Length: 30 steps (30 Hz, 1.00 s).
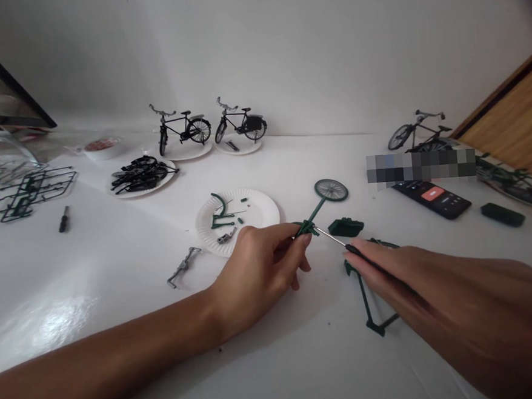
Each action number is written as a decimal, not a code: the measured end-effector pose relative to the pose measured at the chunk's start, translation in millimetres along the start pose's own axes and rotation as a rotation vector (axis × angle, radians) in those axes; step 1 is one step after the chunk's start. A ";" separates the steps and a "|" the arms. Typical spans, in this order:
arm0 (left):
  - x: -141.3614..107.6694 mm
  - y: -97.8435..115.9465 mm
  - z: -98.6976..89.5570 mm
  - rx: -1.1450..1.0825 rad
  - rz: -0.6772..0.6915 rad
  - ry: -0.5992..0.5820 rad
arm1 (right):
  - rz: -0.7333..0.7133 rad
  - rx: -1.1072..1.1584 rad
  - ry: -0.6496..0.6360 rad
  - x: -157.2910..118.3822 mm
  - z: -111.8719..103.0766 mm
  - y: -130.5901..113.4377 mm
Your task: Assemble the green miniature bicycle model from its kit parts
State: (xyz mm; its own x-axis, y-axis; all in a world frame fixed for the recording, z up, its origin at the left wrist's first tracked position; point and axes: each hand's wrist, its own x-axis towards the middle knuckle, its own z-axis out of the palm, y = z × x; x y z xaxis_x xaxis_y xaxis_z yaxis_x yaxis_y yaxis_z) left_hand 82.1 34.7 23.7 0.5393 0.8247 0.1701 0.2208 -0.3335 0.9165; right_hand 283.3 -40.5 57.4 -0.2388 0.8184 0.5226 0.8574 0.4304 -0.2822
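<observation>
Rod (316, 212) dk grn; wheel (331, 189) grn-rimmed w/ gry spokes; screwdriver (331, 237) silver shaft, blk handle (352, 250); frame (365, 302) dk grn; plate (266, 208) wht w/ fluted rim; handlebar (185, 264) silver-gry; bikes (184, 134) mostly blk w/ silver bars (163, 113); sprues (20, 207) dk grn; phone (451, 206) blk w/ orange-red btn (432, 194); panel (510, 115) brn w/ wood grain; table (137, 245) wht; wall (311, 56) pale gry

I watch through dim, greyish light, with white glare pooling on the left of the table (130, 282), soft shadow under the left hand (257, 279), wide-angle stretch tilting the monitor (2, 78), a darkened upper-right corner, and coarse pixelation by the phone (451, 205).
</observation>
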 end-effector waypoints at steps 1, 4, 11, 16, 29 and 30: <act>0.4 0.3 -0.6 0.034 0.021 0.000 | -0.072 -0.078 -0.025 0.5 -1.0 -1.3; 2.9 1.0 -2.6 0.168 0.095 0.007 | -0.170 -0.253 -0.057 -2.7 0.0 -2.4; 7.9 2.7 -8.2 0.471 0.232 0.042 | -0.031 -0.247 -0.050 3.1 9.5 -5.6; 6.9 6.4 -11.8 0.599 0.364 0.104 | 0.169 -0.111 -0.078 8.5 9.2 -17.2; 5.0 21.7 -18.0 0.914 0.784 0.337 | 0.761 0.944 -0.407 15.9 -0.1 -27.9; 4.5 22.3 -17.2 0.908 0.775 0.342 | 0.708 0.866 -0.359 15.0 1.7 -27.4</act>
State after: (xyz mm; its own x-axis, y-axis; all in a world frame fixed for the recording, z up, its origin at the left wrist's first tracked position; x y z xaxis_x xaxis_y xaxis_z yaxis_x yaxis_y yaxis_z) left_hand 75.5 38.8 51.1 0.5690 0.3006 0.7654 0.4949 -0.8686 -0.0268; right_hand 255.4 -39.4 71.6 -0.0671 0.9798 -0.1881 0.2877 -0.1615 -0.9440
